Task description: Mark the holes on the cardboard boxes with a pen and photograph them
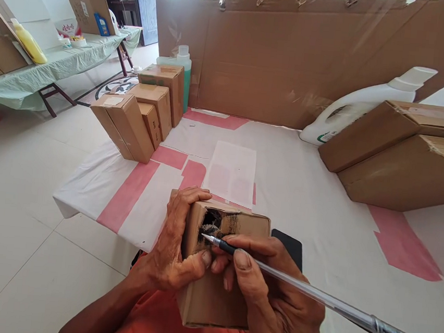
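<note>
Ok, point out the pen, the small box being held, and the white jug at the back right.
pen [312, 289], head view, on the clear barrel past the right hand.
small box [212, 302], head view, on its bare near face.
white jug [365, 99], head view, on its upper body below the cap.

A small brown cardboard box [217, 271] stands tilted up at the near edge of the surface, its short end face turned upward. That face carries heavy black scribbling around a dark patch at its left part, and its edge looks worn and torn. The box's long side runs down toward the person's orange-clad lap.

A clear-barrelled pen [312, 293] with a black section near the nib lies slantwise across the box, its fine tip resting on the scribbled patch and its long barrel running out to the lower right.
</note>
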{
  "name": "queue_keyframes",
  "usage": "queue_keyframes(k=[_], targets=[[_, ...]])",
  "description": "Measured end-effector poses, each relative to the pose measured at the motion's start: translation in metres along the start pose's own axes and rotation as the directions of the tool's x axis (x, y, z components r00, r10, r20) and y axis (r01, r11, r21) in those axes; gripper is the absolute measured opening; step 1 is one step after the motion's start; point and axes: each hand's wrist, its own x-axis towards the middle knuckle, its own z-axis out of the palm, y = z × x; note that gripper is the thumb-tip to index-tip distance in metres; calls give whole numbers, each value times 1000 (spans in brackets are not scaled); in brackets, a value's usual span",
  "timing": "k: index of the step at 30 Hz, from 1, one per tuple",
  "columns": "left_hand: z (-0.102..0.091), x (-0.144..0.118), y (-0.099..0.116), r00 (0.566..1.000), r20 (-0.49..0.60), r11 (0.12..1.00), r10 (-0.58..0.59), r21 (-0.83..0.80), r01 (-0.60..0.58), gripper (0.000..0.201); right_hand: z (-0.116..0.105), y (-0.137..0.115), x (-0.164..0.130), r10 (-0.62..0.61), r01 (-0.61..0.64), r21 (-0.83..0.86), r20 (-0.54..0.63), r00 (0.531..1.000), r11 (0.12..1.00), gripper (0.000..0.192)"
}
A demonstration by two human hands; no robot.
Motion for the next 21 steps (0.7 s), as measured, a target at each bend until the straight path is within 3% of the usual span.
queue_keyframes(k=[7, 11, 15, 21], targets=[[-1, -1, -3, 998, 34, 999, 45, 4, -46, 71, -6, 1, -3, 7, -7, -87, -3, 1000, 996, 9], [-2, -1, -3, 998, 28, 999, 50, -12, -49, 68, -9, -5, -1, 48, -77, -181, -162, 986, 980, 15], [-1, 0, -2, 997, 23, 998, 68, -4, -67, 68, -5, -11, 4, 112, -168, -170, -298, 948, 971, 19], [-3, -3, -3, 999, 24, 999, 41, -13, -40, 68, -15, -8, 33, -20, 8, -43, -273, 962, 999, 17]])
